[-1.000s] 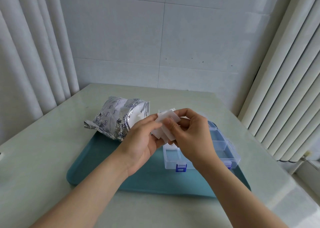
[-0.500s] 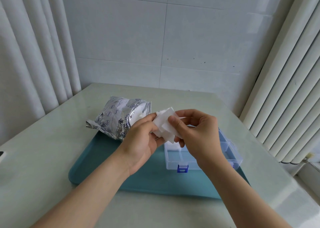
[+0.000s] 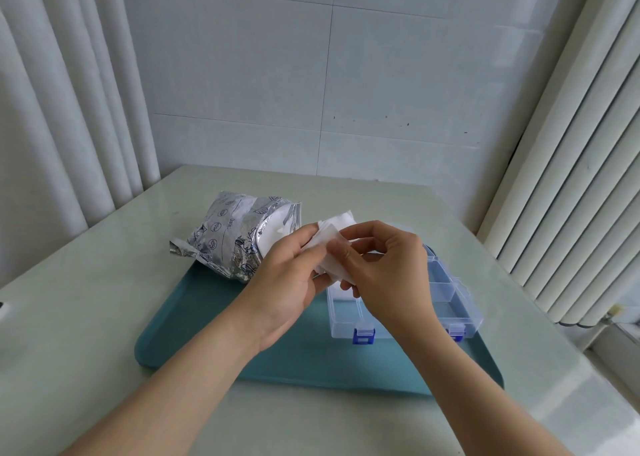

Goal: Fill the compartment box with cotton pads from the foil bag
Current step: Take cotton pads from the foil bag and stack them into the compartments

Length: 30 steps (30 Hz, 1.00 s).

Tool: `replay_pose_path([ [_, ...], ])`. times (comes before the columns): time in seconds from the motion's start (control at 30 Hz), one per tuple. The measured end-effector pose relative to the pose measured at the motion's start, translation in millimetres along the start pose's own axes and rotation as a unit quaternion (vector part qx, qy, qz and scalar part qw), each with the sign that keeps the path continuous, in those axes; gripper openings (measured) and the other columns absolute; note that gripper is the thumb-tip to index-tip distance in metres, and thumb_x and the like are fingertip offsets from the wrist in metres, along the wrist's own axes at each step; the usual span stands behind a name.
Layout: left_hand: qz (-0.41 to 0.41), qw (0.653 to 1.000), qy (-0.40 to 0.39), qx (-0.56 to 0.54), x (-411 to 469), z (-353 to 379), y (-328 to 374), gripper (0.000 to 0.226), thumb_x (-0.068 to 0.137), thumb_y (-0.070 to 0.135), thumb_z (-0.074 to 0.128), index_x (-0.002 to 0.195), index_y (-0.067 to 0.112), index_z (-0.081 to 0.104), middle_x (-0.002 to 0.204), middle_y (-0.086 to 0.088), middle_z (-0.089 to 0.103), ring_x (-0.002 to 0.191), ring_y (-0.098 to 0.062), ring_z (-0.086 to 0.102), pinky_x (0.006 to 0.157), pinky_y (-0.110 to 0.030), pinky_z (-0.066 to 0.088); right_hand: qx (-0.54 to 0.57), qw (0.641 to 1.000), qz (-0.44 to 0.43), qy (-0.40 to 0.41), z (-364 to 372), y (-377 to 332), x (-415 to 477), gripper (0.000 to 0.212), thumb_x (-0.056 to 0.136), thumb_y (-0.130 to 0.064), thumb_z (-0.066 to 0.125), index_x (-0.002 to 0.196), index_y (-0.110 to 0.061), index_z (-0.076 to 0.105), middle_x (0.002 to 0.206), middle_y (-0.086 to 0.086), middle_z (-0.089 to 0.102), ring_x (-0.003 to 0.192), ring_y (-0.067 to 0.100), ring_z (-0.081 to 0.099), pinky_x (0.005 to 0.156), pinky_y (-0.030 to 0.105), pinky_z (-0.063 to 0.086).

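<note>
A small stack of white square cotton pads (image 3: 330, 244) is held in the air above the left end of the clear compartment box (image 3: 446, 300). My left hand (image 3: 287, 275) grips the stack from the left. My right hand (image 3: 384, 265) pinches the front pad with thumb and fingers. The box has blue latches, lies open on a teal tray (image 3: 214, 327), and white pads show in its left compartment under my hands. The silver foil bag (image 3: 239, 237) lies on its side at the tray's back left, its open mouth toward my hands and pads visible inside.
The tray sits on a pale table (image 3: 86, 317) against a tiled wall. Curtains hang at the left and vertical blinds at the right. A small dark-and-white object (image 3: 1, 308) shows at the table's left edge.
Both hands stayed together over the box's left end with the pads. My right thumb and fingers have shifted on the front pad, sliding it lower against the stack.
</note>
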<state>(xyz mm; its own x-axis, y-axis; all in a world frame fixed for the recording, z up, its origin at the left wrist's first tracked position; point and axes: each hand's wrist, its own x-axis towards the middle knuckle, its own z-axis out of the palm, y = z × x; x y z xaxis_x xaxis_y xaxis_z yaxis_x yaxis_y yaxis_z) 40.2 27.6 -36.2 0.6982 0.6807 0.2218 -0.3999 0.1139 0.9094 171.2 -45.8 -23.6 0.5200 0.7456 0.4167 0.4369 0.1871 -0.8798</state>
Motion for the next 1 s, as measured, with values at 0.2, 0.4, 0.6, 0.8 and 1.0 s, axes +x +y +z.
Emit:
replay_pose_path([
  [0.2, -0.005, 0.999, 0.028, 0.026, 3.5, -3.1, -3.5, 0.037, 0.111, -0.004, 0.035, 0.134, 0.004, 0.063, 0.127, -0.016, 0.074, 0.12, -0.025, 0.07, 0.103, -0.038, 0.056, -0.101, 0.994, -0.005, 0.036, -0.4, 3.5, 2.2, 0.029, 0.082, -0.041, 0.088, 0.104, -0.032, 0.071, 0.066, -0.006, 0.072, 0.057, 0.015, 0.069, 0.062, 0.04, 0.061],
  [0.4, -0.007, 0.998, 0.058, 0.011, 5.9, -7.1, -3.7, 0.044, 0.107, -0.009, 0.032, 0.131, 0.005, 0.067, 0.124, -0.014, 0.075, 0.114, -0.021, 0.072, 0.099, -0.036, 0.057, 0.037, 0.998, 0.031, 0.039, -3.0, -5.4, 0.8, 0.014, 0.088, -0.024, 0.085, 0.099, -0.018, 0.08, 0.076, -0.001, 0.079, 0.07, 0.018, 0.076, 0.069, 0.041, 0.063],
  [0.6, -0.022, 0.998, 0.064, 0.005, 6.7, -6.4, -8.0, 0.042, 0.109, -0.005, 0.033, 0.136, 0.004, 0.063, 0.124, -0.016, 0.074, 0.107, -0.021, 0.072, 0.098, -0.037, 0.057, 0.088, 0.993, 0.071, 0.027, 4.5, -4.9, -3.7, 0.019, 0.096, -0.015, 0.075, 0.109, -0.028, 0.079, 0.089, -0.003, 0.079, 0.078, 0.019, 0.075, 0.073, 0.043, 0.065],
  [0.8, -0.042, 0.995, 0.095, 0.002, 9.7, -9.5, -10.2, 0.041, 0.111, -0.001, 0.034, 0.145, 0.005, 0.057, 0.138, -0.018, 0.068, 0.118, -0.023, 0.069, 0.099, -0.038, 0.058, 0.035, 0.998, 0.041, 0.032, 2.5, -9.3, -2.1, 0.021, 0.096, -0.008, 0.071, 0.095, -0.026, 0.082, 0.082, -0.011, 0.078, 0.076, 0.017, 0.07, 0.072, 0.034, 0.06],
  [1.0, -0.045, 0.995, 0.066, -0.054, 0.9, -0.7, 0.1, 0.035, 0.111, 0.002, 0.036, 0.119, 0.005, 0.07, 0.106, -0.011, 0.074, 0.088, -0.018, 0.067, 0.091, -0.037, 0.059, 0.09, 0.992, 0.082, 0.02, 3.5, -12.7, -4.0, 0.012, 0.094, 0.0, 0.069, 0.097, -0.007, 0.077, 0.082, 0.009, 0.078, 0.065, 0.023, 0.077, 0.064, 0.032, 0.064],
])
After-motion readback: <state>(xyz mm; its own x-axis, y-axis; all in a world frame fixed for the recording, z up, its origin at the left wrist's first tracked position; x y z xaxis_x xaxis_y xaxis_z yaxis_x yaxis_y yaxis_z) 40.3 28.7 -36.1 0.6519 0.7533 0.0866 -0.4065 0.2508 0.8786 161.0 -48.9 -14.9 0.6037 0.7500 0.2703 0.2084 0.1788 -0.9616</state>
